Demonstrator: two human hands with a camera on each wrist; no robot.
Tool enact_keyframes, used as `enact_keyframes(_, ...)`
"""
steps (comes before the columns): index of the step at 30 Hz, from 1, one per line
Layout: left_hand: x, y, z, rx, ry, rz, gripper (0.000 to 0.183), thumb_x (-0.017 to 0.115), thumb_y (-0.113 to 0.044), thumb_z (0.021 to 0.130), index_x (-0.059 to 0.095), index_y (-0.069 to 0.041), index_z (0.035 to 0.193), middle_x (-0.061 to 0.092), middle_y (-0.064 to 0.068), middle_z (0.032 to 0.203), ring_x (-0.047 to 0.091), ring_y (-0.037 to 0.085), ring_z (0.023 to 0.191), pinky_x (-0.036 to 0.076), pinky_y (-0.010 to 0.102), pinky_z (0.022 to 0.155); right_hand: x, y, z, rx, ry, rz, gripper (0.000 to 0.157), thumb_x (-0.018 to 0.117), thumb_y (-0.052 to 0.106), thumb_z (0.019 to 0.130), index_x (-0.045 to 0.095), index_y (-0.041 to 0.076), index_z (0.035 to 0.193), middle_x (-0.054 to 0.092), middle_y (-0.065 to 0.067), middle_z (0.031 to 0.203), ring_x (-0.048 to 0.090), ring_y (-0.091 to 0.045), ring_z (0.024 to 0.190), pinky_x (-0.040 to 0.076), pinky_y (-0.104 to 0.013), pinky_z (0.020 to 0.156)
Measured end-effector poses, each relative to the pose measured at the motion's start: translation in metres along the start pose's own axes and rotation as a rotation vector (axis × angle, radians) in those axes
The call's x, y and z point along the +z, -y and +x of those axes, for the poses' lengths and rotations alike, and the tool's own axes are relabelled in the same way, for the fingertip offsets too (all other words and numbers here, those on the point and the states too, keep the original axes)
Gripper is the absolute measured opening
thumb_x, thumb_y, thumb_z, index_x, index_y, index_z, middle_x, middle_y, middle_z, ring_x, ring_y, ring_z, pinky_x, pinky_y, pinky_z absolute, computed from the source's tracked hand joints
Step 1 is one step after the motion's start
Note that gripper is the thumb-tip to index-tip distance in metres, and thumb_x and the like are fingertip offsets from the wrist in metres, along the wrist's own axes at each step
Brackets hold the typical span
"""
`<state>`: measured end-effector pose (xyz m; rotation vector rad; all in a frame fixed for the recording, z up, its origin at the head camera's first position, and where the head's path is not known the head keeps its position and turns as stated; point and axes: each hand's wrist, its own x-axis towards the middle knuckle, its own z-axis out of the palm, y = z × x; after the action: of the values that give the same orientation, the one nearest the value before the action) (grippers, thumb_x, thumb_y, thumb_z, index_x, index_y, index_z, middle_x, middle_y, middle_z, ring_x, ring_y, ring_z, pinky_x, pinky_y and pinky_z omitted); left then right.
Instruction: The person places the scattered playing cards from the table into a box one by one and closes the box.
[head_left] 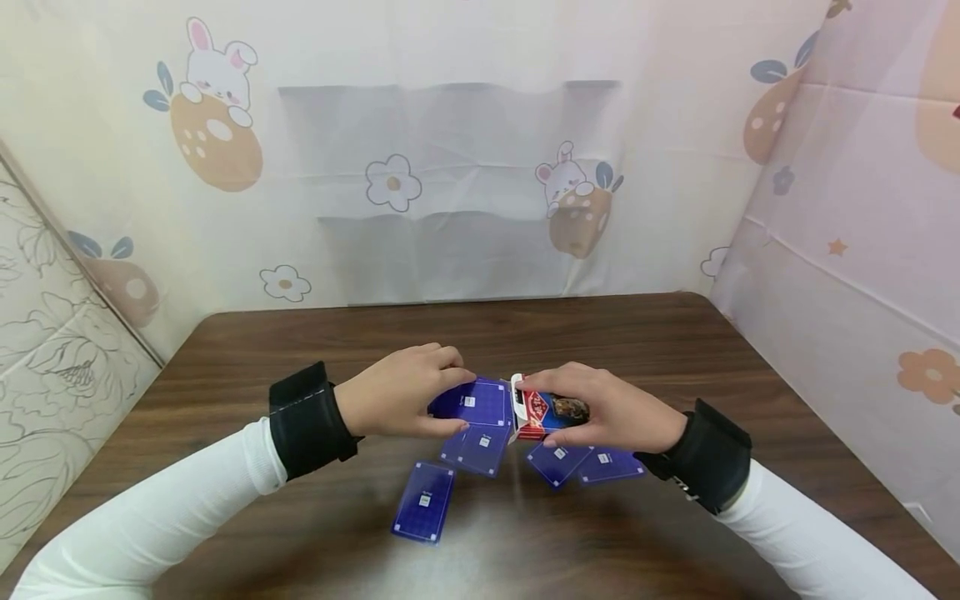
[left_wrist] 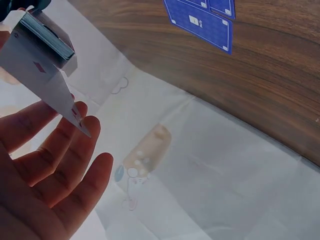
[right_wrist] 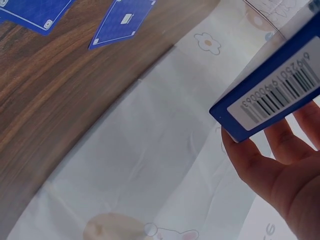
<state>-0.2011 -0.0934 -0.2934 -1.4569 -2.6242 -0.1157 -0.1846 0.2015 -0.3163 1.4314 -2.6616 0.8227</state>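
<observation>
Over the middle of the table my left hand (head_left: 420, 392) holds a blue-backed playing card (head_left: 487, 408) by its edges. In the left wrist view the card's white face (left_wrist: 42, 82) shows red diamond marks, its corner at my fingertips. My right hand (head_left: 611, 408) grips a red and blue card box (head_left: 536, 415) lying sideways, its white flaps open toward the left hand. A stack of cards (left_wrist: 50, 36) shows inside the box mouth, right beside the held card. The box's blue barcode side (right_wrist: 275, 97) rests against my right fingers in the right wrist view.
Blue-backed cards lie on the brown wooden table (head_left: 300, 517): one group (head_left: 480, 454) under the held card, one card (head_left: 423, 502) nearer me, and two cards (head_left: 611, 467) below the right hand. A printed cloth (head_left: 465, 250) hangs behind the table.
</observation>
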Motion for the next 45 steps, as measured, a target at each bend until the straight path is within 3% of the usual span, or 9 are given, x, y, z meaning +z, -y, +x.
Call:
enact_keyframes(17, 0.007, -0.012, 0.004, -0.012, 0.0, 0.003, 0.055, 0.062, -0.053, 0.083, 0.065, -0.009, 0.117, 0.062, 0.005, 0.106, 0.056, 0.015, 0.093, 0.051, 0.031, 0.083, 0.003, 0.003, 0.005, -0.024, 0.002, 0.024, 0.064, 0.075, 0.03, 0.079, 0.05, 0.012, 0.134, 0.059, -0.005, 0.125, 0.054, -0.016, 0.1, 0.052, -0.028, 0.079)
enact_keyframes(32, 0.016, -0.02, 0.014, 0.017, -0.051, -0.037, 0.054, 0.064, -0.051, 0.084, 0.065, -0.008, 0.117, 0.063, 0.005, 0.108, 0.058, 0.015, 0.095, 0.051, 0.03, 0.085, 0.008, 0.004, 0.007, -0.062, -0.017, 0.023, 0.066, 0.079, 0.024, 0.075, 0.051, 0.011, 0.133, 0.059, -0.005, 0.124, 0.052, -0.013, 0.098, 0.052, -0.026, 0.076)
enact_keyframes(45, 0.018, -0.017, 0.011, -0.023, -0.096, -0.086, 0.062, 0.066, -0.056, 0.08, 0.062, -0.009, 0.12, 0.062, 0.005, 0.112, 0.058, 0.015, 0.098, 0.05, 0.031, 0.087, 0.006, 0.003, 0.004, -0.035, -0.023, 0.004, 0.065, 0.078, 0.028, 0.077, 0.051, 0.012, 0.133, 0.06, -0.004, 0.124, 0.053, -0.013, 0.099, 0.053, -0.027, 0.078)
